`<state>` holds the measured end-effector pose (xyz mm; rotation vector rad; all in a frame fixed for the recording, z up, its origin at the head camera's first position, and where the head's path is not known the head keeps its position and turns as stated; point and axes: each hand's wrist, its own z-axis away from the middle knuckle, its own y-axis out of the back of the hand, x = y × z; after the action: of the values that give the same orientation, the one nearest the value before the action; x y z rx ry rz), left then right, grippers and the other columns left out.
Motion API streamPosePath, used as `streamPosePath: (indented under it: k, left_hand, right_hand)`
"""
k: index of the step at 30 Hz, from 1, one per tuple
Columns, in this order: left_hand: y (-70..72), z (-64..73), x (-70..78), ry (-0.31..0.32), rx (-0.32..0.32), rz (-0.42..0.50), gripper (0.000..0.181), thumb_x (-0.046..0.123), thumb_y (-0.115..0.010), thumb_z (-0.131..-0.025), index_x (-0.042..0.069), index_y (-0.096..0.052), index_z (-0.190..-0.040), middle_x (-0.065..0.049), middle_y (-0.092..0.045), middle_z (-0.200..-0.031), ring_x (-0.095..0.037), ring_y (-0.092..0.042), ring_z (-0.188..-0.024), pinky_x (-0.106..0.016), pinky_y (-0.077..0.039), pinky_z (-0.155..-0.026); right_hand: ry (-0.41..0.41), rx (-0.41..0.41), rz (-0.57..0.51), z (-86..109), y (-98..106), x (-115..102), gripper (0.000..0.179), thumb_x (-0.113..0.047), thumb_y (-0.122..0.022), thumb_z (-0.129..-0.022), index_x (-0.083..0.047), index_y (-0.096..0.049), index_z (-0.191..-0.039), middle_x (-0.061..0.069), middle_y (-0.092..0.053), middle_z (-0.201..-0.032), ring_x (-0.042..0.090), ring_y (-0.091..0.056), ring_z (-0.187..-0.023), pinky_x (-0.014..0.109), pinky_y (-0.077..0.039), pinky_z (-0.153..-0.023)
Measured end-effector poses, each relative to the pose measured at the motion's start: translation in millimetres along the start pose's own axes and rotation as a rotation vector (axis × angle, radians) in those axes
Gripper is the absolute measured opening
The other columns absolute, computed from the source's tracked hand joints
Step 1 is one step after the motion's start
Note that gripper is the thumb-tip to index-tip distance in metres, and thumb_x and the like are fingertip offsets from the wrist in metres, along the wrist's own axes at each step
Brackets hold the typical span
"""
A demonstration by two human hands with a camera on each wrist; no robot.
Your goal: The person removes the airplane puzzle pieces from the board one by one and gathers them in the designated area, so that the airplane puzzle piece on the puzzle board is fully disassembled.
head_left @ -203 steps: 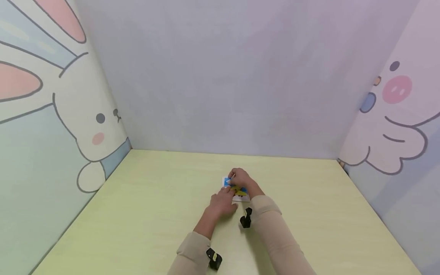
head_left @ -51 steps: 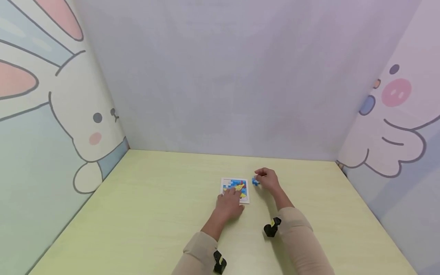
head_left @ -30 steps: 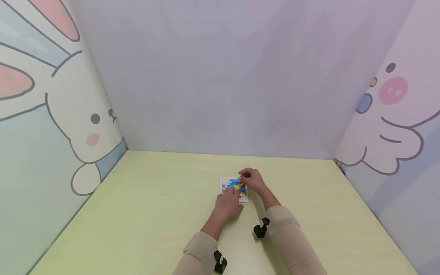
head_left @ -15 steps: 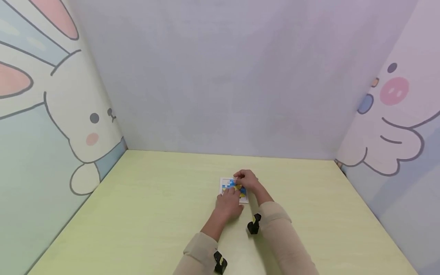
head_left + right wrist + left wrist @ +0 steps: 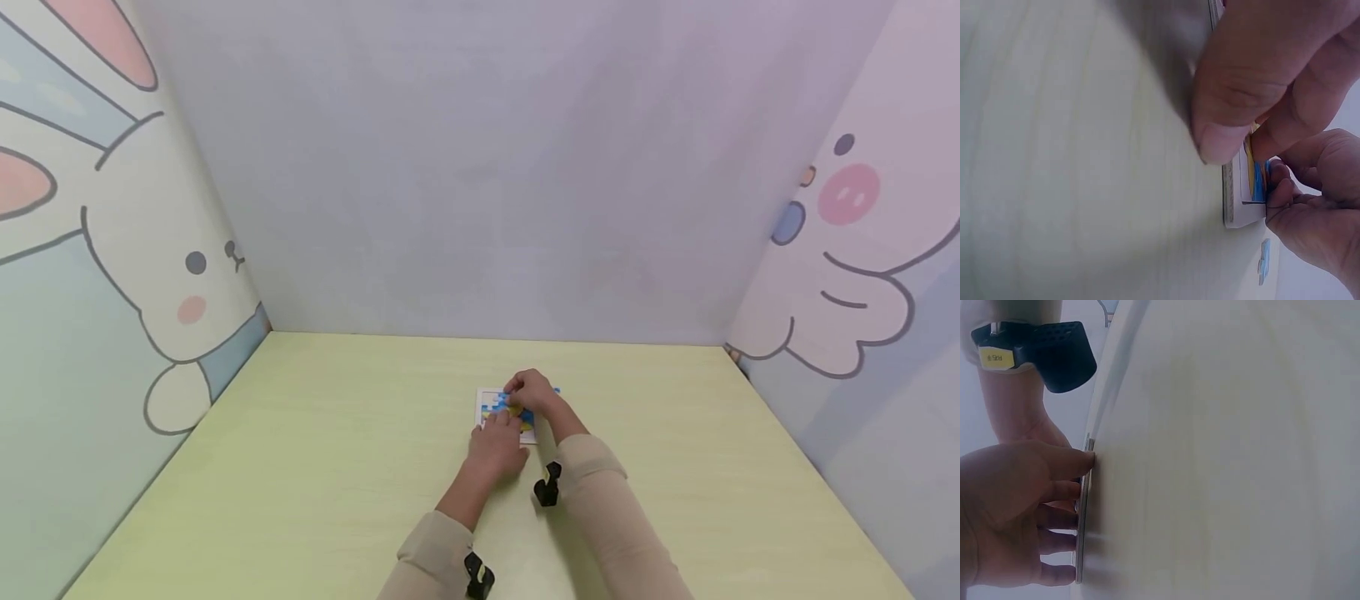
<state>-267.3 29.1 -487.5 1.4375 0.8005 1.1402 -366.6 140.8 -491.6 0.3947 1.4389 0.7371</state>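
Observation:
A small square jigsaw puzzle [image 5: 487, 408] with a white frame lies on the table, its picture blue and yellow. My left hand [image 5: 495, 450] rests its outstretched fingers on the near part of it. In the left wrist view the left thumb [image 5: 1079, 462] lies against the board's edge. Over the upper part of the picture, my right hand [image 5: 532, 388] has thumb and fingers brought together on a puzzle piece, mostly hidden by them. The right wrist view shows the right hand [image 5: 1325, 200] curled at the board, beyond the large left thumb [image 5: 1229, 119].
A loose blue puzzle piece [image 5: 1264, 259] lies on the table just right of the board. The pale yellow table [image 5: 337, 467] extends around both arms. A grey back wall [image 5: 480, 183] and side walls with cartoon animals enclose it. Each wrist wears a black camera [image 5: 548, 485].
My right hand has come left from the loose pieces beside the board onto the upper part of the puzzle, then shifted slightly further left. The left hand has stayed on the board.

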Motion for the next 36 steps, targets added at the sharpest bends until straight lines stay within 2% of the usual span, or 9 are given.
streamPosePath:
  k: [7,14,25,36]
  left_hand:
    - [0.7,1.6,-0.6,-0.004,-0.005,0.017,0.055,0.037,-0.061,-0.089,0.005,-0.048,-0.132,-0.012,-0.043,-0.134,-0.031,-0.038,-0.126,-0.054,-0.037,-0.093]
    - [3.6,1.0,-2.4,-0.008,0.018,-0.026,0.054,0.038,-0.061,-0.089,0.005,-0.05,-0.13,-0.011,-0.045,-0.131,-0.029,-0.039,-0.125,-0.051,-0.039,-0.091]
    - [5.4,0.3,-2.4,0.002,0.0,0.0,0.053,0.036,-0.061,-0.089,0.005,-0.049,-0.13,-0.011,-0.044,-0.133,-0.029,-0.037,-0.126,-0.052,-0.037,-0.093]
    - [3.3,0.3,-0.1,-0.002,-0.013,0.011,0.052,0.037,-0.061,-0.089,0.005,-0.05,-0.129,-0.011,-0.044,-0.133,-0.029,-0.038,-0.125,-0.053,-0.038,-0.092]
  right_hand:
    - [-0.01,-0.014,0.01,-0.1,0.1,-1.8,0.008,-0.003,-0.065,-0.082,-0.004,-0.064,-0.089,0.005,-0.058,-0.083,0.02,-0.054,-0.074,0.031,-0.046,-0.067]
    - [0.028,-0.004,-0.02,-3.3,-0.5,-3.2,0.008,-0.002,-0.064,-0.083,-0.002,-0.063,-0.09,0.006,-0.057,-0.083,0.021,-0.053,-0.071,0.031,-0.046,-0.062]
    - [0.029,0.011,0.007,-2.6,-1.3,-3.4,0.012,-0.003,-0.064,-0.082,-0.003,-0.062,-0.094,0.007,-0.055,-0.085,0.022,-0.05,-0.075,0.033,-0.044,-0.066]
    - [0.031,-0.013,0.013,-0.7,-0.5,-0.1,0.011,-0.003,-0.064,-0.083,-0.002,-0.062,-0.093,0.006,-0.055,-0.084,0.021,-0.051,-0.075,0.032,-0.045,-0.065]
